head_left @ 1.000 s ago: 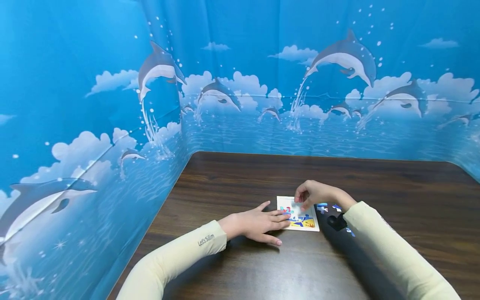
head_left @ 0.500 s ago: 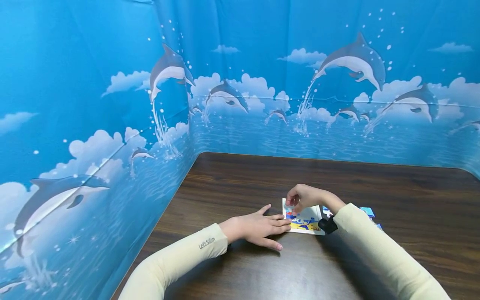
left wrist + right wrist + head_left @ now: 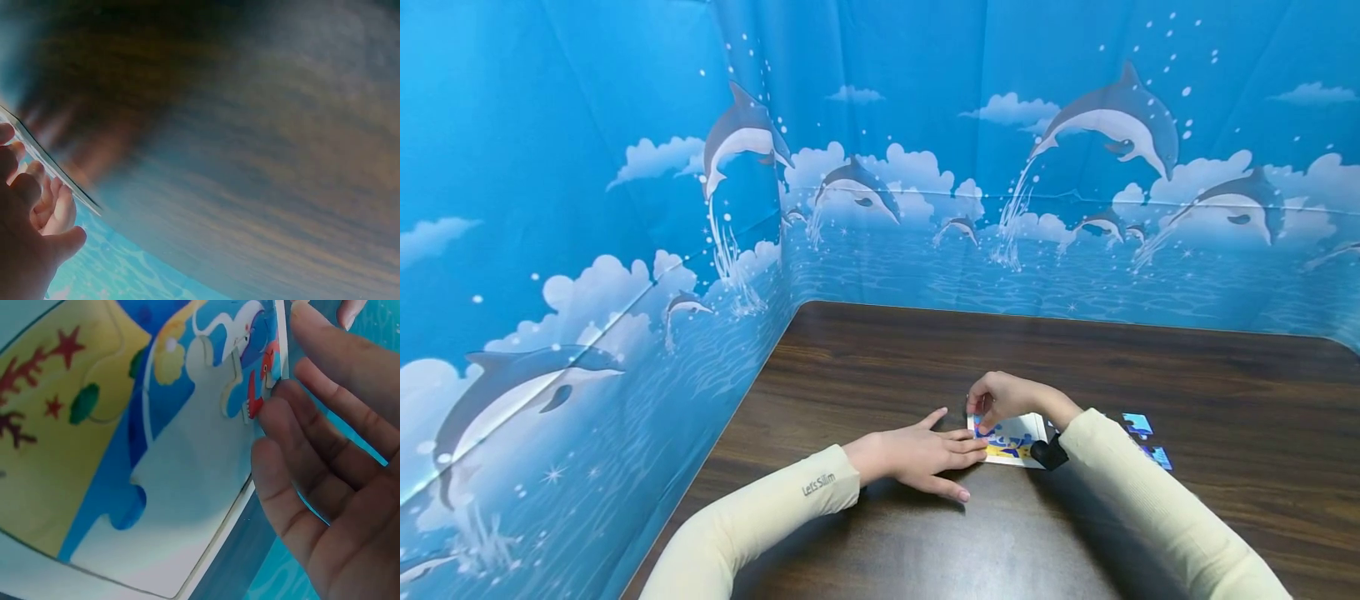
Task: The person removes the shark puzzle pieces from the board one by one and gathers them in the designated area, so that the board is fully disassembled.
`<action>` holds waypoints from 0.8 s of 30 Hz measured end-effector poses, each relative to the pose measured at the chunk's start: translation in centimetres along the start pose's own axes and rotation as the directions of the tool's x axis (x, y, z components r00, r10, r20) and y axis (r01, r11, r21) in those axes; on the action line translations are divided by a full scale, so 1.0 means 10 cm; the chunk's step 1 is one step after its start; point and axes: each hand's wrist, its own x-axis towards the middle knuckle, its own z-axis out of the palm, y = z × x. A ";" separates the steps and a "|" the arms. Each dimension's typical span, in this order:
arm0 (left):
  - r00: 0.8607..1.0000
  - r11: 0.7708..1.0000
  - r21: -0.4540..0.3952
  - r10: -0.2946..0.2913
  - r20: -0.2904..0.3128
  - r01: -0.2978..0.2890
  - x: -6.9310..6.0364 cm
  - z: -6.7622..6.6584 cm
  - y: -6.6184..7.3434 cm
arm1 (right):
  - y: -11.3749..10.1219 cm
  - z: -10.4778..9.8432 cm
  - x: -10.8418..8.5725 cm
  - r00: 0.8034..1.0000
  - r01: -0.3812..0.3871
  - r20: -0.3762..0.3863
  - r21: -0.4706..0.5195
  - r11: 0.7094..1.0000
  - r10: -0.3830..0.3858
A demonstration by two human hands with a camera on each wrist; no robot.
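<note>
A square puzzle board (image 3: 1015,464) with a white border lies on the table, its yellow and blue picture partly filled and a pale area bare. My left hand (image 3: 917,460) lies spread, fingertips on the board's left edge. Over the upper left corner my right hand (image 3: 1009,396) points downward, thumb and fingers bent together. The right wrist view has the right fingers (image 3: 278,419) at a red and blue piece (image 3: 255,400) by the border; the grip itself is partly hidden. In the left wrist view the left hand (image 3: 28,231) is beside the board's edge (image 3: 59,170).
Loose blue puzzle pieces (image 3: 1138,423) lie right of the board, partly behind the right sleeve (image 3: 1157,483). A black wrist device (image 3: 1049,453) hangs over the board's lower right corner. A dolphin-printed curtain (image 3: 880,250) stands behind and left of the brown table (image 3: 850,367).
My right hand has moved left across the board to its upper left corner. My left hand has kept its place on the board's left edge. The head view has shifted slightly.
</note>
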 end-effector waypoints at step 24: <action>0.995 0.998 -0.005 -0.060 0.079 0.061 0.04 -0.09 0.08 | -0.06 0.06 -0.01 0.998 -0.044 -0.052 -0.058 0.997 0.041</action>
